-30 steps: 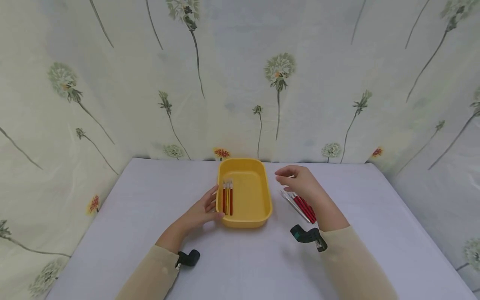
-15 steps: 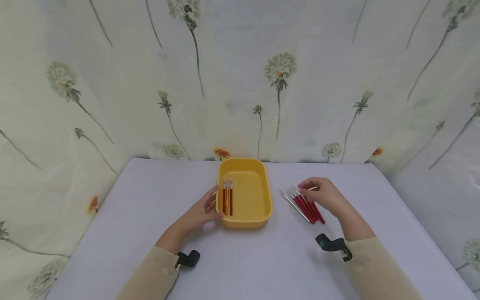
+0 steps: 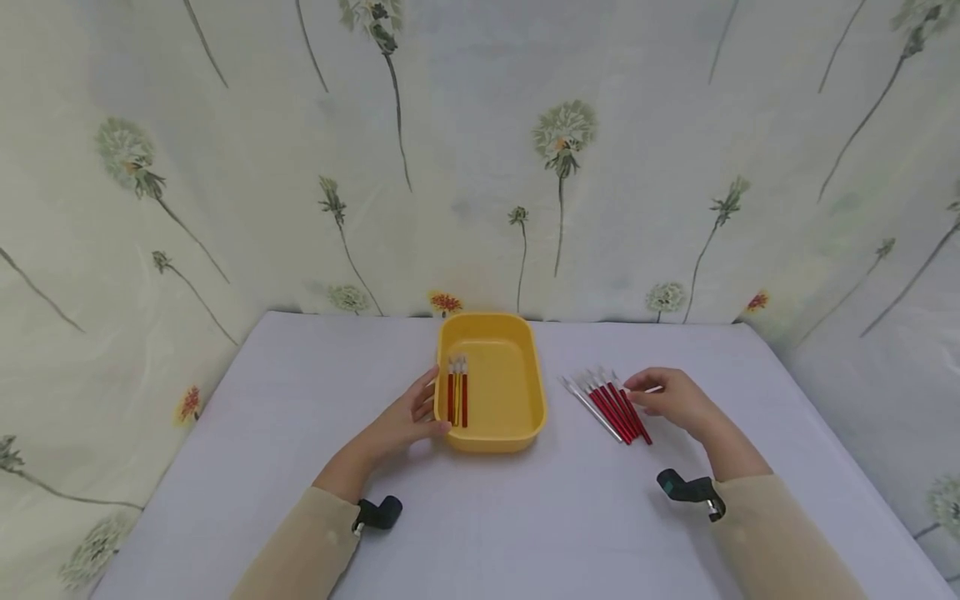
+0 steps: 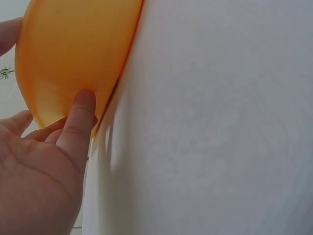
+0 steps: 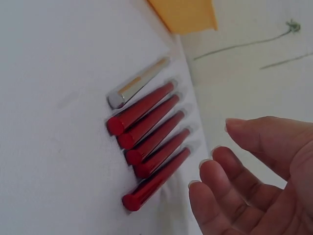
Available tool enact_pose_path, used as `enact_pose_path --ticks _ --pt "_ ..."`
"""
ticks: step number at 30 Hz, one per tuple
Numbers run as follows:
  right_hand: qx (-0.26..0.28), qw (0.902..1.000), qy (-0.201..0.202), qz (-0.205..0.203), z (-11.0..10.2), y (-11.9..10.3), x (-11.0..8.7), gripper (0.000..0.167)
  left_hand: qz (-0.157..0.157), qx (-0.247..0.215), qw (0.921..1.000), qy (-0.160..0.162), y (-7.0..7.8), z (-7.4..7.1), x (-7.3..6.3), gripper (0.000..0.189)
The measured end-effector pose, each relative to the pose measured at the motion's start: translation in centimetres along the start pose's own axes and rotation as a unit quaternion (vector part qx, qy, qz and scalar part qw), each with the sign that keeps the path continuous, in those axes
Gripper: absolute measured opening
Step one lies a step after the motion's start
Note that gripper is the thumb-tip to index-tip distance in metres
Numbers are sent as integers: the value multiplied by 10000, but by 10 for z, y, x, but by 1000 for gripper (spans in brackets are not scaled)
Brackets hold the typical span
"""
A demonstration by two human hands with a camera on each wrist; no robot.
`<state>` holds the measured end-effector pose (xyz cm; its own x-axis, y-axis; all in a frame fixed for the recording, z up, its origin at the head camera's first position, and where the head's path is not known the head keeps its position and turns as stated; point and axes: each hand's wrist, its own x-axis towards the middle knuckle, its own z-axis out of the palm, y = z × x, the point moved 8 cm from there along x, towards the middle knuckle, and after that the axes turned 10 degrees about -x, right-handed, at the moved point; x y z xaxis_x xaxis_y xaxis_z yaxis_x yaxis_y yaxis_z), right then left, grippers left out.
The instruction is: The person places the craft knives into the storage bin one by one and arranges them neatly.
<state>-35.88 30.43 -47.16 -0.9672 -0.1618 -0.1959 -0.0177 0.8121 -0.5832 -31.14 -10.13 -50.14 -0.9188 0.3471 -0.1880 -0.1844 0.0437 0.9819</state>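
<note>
To the right of the yellow tray (image 3: pixel 504 392), just beyond its long side, five red brushes (image 3: pixel 617 412) lay fanned with a silver brush (image 3: pixel 596 414), bristles pointing away from the person. The silver one lay nearest the tray; the red one farthest from it lay slightly apart from its neighbours. The right hand (image 3: pixel 678 402) hovered at that far side of the fan, fingers loosely bent, thumb well apart from them, nothing held; whether a fingertip touched a brush could not be told. Inside the tray, along its left wall, stood out a row of smaller brushes (image 3: pixel 457 398), dark red and yellow handles side by side. Whether any handle carried lettering was too small to tell. The left hand (image 3: pixel 408 414) held the tray from its left, fingers against the outer wall, thumb at the near left corner of the rim. Beneath the tray spread a white tabletop (image 3: pixel 495 525). Nearer the person than the tray were beige sleeves (image 3: pixel 780 533) and black wrist cameras (image 3: pixel 381 513), the right one bearing a greenish patch too small to read. Behind the tray hung a cloth printed with dandelions (image 3: pixel 565 137).
</note>
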Motion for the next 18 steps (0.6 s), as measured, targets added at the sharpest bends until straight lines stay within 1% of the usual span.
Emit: enact_pose_path --ticks 7,11,18 --pt "-48 9994 -200 266 7 17 4 29 12 7 10000 -33 3 1 -1 98" --pt "-45 9994 -212 274 9 22 7 28 9 -7 10000 -46 3 1 -1 97" --pt "-92 9995 -187 235 13 26 13 27 -57 -53 9999 84 2 1 -1 97"
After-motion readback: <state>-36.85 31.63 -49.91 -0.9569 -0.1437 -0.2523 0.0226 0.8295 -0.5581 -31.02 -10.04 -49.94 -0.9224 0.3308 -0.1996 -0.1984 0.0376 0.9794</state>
